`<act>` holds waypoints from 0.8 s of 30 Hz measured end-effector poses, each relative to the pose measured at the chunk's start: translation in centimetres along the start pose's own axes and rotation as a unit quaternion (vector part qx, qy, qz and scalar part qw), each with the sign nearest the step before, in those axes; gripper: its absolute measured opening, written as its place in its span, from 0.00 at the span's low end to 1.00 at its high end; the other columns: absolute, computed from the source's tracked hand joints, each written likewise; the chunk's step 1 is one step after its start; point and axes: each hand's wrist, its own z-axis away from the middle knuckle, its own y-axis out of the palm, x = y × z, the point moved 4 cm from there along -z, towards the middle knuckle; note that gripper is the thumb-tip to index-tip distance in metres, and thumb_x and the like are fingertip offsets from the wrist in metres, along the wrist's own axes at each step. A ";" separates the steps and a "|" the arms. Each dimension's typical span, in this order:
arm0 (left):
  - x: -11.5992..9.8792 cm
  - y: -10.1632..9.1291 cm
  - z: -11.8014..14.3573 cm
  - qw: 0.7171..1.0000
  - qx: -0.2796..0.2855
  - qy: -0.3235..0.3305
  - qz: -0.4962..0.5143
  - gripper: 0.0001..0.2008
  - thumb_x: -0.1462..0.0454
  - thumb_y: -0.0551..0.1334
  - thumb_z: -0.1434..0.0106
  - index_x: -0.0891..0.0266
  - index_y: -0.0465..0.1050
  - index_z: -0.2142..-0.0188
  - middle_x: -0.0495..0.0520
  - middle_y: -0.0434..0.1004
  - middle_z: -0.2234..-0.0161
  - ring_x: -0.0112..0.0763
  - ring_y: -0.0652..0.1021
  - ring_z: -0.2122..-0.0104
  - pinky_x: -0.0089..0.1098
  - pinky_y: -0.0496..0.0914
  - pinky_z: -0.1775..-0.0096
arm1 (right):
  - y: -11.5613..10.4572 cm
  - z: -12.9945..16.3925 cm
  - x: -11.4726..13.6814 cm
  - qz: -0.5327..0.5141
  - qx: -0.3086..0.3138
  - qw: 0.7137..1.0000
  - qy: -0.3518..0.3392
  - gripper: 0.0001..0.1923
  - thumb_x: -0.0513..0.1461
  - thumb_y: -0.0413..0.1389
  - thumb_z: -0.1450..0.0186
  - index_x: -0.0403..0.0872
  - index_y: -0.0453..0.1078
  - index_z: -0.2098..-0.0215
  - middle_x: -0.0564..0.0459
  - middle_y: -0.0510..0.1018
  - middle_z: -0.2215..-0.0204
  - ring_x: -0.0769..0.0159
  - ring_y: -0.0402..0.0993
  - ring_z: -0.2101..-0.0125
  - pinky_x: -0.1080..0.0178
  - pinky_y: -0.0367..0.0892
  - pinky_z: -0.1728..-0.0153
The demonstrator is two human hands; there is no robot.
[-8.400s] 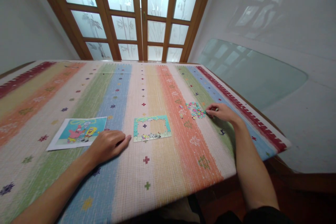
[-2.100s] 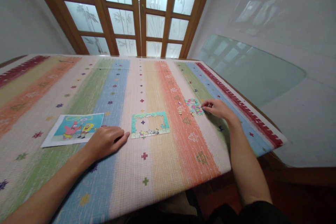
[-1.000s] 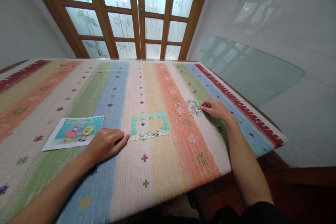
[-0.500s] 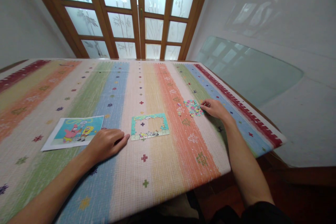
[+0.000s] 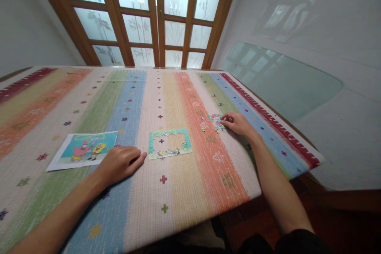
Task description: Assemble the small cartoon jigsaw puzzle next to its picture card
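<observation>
A partly built jigsaw [image 5: 169, 143], a teal border with an empty middle, lies on the striped tablecloth [image 5: 178, 190]. My left hand [image 5: 120, 163] rests palm down just left of it, fingers loosely spread and holding nothing. A small heap of loose puzzle pieces [image 5: 216, 121] lies to the right on the orange stripe. My right hand [image 5: 237, 123] reaches into the heap's right side, fingertips among the pieces. Whether a piece is pinched between them is too small to see. A printed cartoon picture [image 5: 83, 149] lies flat, left of my left hand.
The table's right edge [image 5: 285, 135] and near edge run close to my right forearm. A glass-topped surface [image 5: 285, 83] stands to the right of the table. Wooden doors with frosted glass panes [image 5: 154, 20] stand behind the far edge.
My right hand has slid a little to the left, from beside the heap onto its right side. My left hand has stayed put.
</observation>
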 end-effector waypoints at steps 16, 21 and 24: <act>-0.1 0.0 0.0 1.000 0.002 -0.006 0.003 0.23 0.61 0.53 0.26 0.60 0.62 0.79 0.47 0.64 0.83 0.27 0.66 0.82 0.32 0.56 0.73 | 0.8 -0.1 1.4 0.030 0.014 0.999 -0.019 0.13 0.42 0.55 0.32 0.48 0.79 0.55 0.46 0.76 0.65 0.58 0.73 0.65 0.58 0.66 0.59; 0.0 0.0 0.0 1.000 0.003 -0.008 0.010 0.22 0.62 0.54 0.26 0.60 0.63 0.79 0.46 0.64 0.83 0.26 0.66 0.82 0.32 0.56 0.73 | 0.4 0.2 0.6 0.023 0.029 0.999 -0.010 0.14 0.43 0.58 0.34 0.49 0.80 0.52 0.47 0.77 0.64 0.58 0.73 0.66 0.58 0.68 0.59; 0.1 0.0 0.1 1.000 0.009 -0.019 0.016 0.22 0.61 0.54 0.26 0.60 0.63 0.79 0.46 0.64 0.83 0.27 0.66 0.82 0.32 0.56 0.73 | 0.2 0.3 0.2 0.019 0.013 1.000 -0.003 0.14 0.41 0.55 0.32 0.48 0.81 0.53 0.47 0.77 0.65 0.59 0.73 0.67 0.58 0.68 0.59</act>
